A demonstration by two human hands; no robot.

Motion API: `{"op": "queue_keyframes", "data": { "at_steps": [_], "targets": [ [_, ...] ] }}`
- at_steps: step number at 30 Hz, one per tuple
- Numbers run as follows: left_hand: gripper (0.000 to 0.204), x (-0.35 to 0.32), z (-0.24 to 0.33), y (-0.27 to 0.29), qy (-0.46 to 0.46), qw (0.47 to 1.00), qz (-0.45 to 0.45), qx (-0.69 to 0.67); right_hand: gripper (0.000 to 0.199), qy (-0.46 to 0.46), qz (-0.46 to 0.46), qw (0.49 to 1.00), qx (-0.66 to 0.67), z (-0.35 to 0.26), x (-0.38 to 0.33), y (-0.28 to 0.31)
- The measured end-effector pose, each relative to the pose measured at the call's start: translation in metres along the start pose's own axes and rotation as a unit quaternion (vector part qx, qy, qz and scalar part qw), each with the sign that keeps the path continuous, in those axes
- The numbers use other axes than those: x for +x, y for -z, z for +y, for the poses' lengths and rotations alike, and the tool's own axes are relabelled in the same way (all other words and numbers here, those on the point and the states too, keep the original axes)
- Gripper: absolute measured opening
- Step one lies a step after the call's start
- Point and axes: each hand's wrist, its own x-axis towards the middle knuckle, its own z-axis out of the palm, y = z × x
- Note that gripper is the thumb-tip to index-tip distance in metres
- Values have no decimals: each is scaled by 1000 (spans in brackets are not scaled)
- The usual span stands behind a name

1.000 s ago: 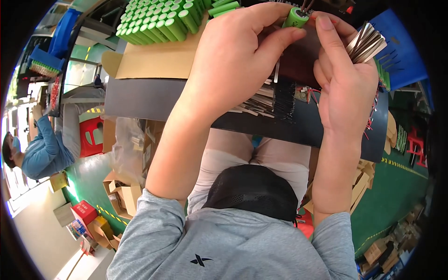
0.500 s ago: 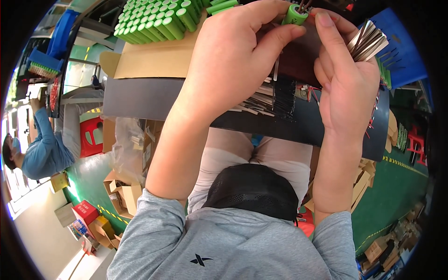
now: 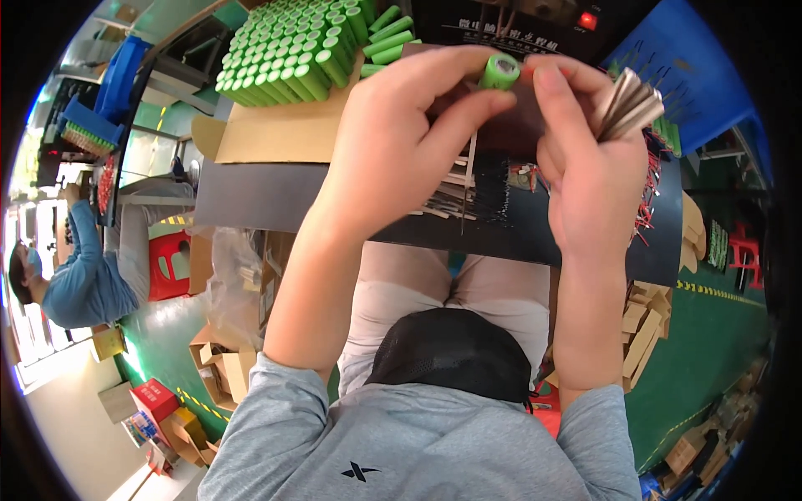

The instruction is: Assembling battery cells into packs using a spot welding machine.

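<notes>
Here both hands pinch a smooth green cylindrical cell (image 3: 499,71); the right hand (image 3: 589,159) also grips flat metal strips (image 3: 628,102), the left hand (image 3: 401,142) nothing more.

Green cell (image 3: 499,71) mostly behind fingers (image 3: 468,104)

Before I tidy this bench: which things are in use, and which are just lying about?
In use:
- green cylindrical battery cell, held by left hand and right hand
- bundle of thin metal strips, in the right hand

Lying about:
- tray of green cells
- red plastic stool
</notes>
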Motion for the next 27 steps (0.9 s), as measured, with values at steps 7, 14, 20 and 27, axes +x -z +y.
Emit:
{"op": "queue_keyframes", "data": {
  "at_steps": [7,14,20,27],
  "targets": [
    [28,-41,30,-8,-15,999,-47,6,11,152,-88,982,-67,3,-35,45],
    [30,-59,42,-16,5,998,-69,-3,7,124,-70,989,-31,9,-66,61],
    [30,-68,39,-26,26,991,-93,-92,8,136,-107,983,-58,3,-72,76],
    [27,-78,42,-24,180,877,-227,-384,23,70,-233,967,-70,-14,-73,98]
  ]
}}
